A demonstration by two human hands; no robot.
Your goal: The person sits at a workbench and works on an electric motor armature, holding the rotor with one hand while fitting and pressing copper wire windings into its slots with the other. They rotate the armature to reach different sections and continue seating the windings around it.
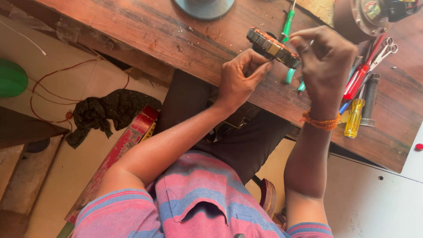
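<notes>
- Your wooden bench [185,44] fills the top of the view, and everything else sits on it or just off its near edge.
- Over the bench's near edge you've got the wound stator ring [274,47], dark laminations with copper windings, tilted and lifted off the wood.
- Your left hand [240,79] is closed on the ring's near rim, fingers pinching it from below.
- Your right hand [326,66] is curled shut at the ring's far end; can't tell what the fingertips are pinching.
- Right of the ring on the bench: a red-handled tool [358,80], scissors [384,49], and a yellow-handled screwdriver [354,118] by the edge.
- A green-handled screwdriver [287,24] lies just behind the ring.
</notes>
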